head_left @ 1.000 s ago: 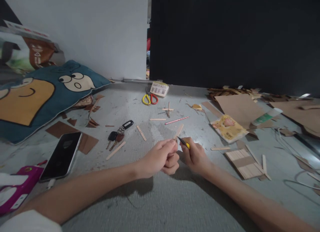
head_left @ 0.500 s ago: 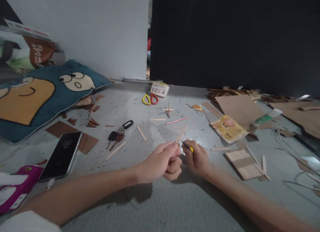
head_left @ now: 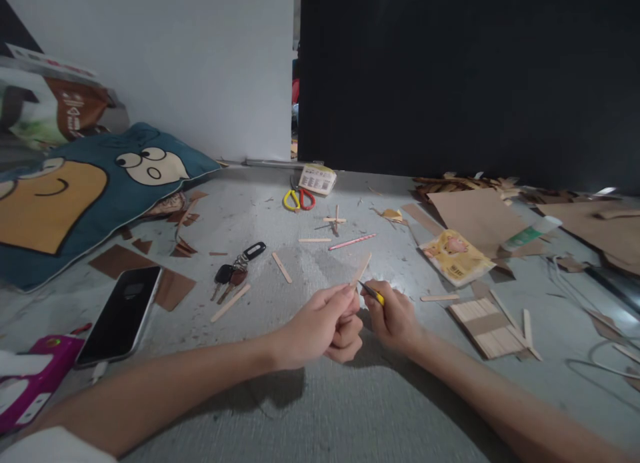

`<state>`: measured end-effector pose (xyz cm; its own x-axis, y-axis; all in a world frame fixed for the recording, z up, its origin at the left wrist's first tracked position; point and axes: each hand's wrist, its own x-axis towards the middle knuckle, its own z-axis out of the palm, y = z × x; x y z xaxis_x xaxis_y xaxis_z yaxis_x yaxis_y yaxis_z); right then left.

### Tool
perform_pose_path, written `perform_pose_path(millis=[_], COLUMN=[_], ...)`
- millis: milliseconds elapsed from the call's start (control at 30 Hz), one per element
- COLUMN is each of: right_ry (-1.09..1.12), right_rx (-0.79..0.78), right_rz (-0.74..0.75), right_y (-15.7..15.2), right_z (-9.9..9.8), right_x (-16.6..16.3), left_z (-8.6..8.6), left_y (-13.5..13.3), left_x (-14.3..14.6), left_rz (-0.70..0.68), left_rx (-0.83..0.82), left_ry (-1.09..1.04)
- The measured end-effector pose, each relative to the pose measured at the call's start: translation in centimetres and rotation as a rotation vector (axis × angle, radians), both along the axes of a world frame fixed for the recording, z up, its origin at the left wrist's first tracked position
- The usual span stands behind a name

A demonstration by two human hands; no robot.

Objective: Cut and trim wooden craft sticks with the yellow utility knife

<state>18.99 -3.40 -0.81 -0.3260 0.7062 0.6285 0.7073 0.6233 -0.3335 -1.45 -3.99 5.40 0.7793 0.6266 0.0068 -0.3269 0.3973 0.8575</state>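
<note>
Item: craft stick (head_left: pixel 361 268), left of the stick panel (head_left: pixel 487 326), pinched in our left hand (head_left: pixel 323 326); yellow cutter (head_left: pixel 374 294) clamped in our right hand (head_left: pixel 395 316), tip at stick. We judge stick uncut, panel assembled.

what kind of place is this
Probably a home floor turned craft corner: cardboard pieces, scissors and a cushion lie about, while the left hand holds a craft stick and the right hand a small cutter.
</note>
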Motion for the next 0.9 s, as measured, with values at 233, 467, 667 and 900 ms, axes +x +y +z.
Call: perform_pose_path(millis=[233, 467, 667, 900], right_ry=[-0.014, -0.004, -0.010, -0.007], right_rx=[0.054, 0.025, 0.002, 0.063], right_rz=[0.018, 0.018, -0.009, 0.015], right_y=[0.04, 0.02, 0.00, -0.05], right_z=[0.20, 0.20, -0.09, 0.38], right_x=[-0.08, -0.11, -0.03, -0.35], left_z=[-0.21, -0.03, -0.21, 0.01], left_y=[0.09, 0.02, -0.03, -0.09], left_x=[0.00, -0.01, 0.04, 0.10], left_rz=[0.004, 0.009, 0.000, 0.010], left_rx=[-0.004, -0.005, -0.001, -0.001], left_ry=[0.000, 0.002, -0.013, -0.013])
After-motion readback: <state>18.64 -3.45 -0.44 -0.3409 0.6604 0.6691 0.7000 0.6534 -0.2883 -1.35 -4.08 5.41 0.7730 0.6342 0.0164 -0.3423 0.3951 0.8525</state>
